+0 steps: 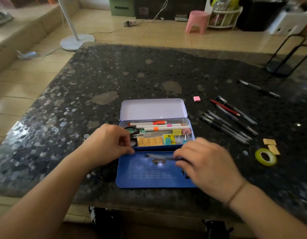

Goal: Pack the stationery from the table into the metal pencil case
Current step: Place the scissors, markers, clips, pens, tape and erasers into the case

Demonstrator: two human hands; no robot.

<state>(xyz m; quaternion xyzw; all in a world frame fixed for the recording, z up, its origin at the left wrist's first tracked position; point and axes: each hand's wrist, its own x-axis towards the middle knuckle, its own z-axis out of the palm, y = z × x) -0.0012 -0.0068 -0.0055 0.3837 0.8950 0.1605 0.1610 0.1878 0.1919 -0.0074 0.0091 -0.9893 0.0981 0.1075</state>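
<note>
The case point(154, 171) lay open on the table point(97, 80), its blue panel nearest the person; the right hand point(206, 166) rested on that panel, fingers curled round a thin grey pen point(159, 156) lying across it; the left hand point(108, 144) sat at the case's left edge, thumb and curled fingers pinching the rim beside the scissors point(132, 131); behind the panel, the tray held 3 white markers point(158, 125), yellow erasers point(150, 141) and clips point(181, 131); beyond it stood the pale lid point(152, 109); right of the case lay a tape roll point(265, 156), 2 more erasers point(271, 144), a row of pens point(227, 126); a pink eraser point(196, 98) sat farther back.
</note>
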